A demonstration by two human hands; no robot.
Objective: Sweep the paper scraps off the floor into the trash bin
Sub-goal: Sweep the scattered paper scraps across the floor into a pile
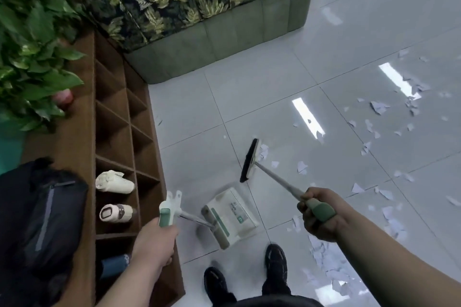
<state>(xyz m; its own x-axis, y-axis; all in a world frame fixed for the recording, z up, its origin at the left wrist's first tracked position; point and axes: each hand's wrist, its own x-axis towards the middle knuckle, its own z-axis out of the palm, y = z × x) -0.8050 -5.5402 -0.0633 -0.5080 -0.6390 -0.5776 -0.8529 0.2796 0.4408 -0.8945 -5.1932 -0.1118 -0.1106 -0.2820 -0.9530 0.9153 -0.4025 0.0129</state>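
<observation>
My right hand (318, 215) grips the green end of a broom handle. The broom head (250, 161), with black bristles, rests on the pale tiled floor ahead of me, a few paper scraps (264, 152) against it. My left hand (156, 242) grips the green handle of a white dustpan (230, 214), which sits tilted on the floor between the broom head and my feet. White and pale blue paper scraps (379, 107) lie scattered over the right half of the floor, with a denser patch (326, 262) near my right shoe. No trash bin is in view.
A brown shelf unit (112, 132) with open cubbies runs along the left, holding white bottles (114, 182). A black backpack (40, 219) and leafy plants (32, 45) sit on top. A green sofa with a leaf-print cover (212, 40) stands ahead. My black shoes (275, 262) are below.
</observation>
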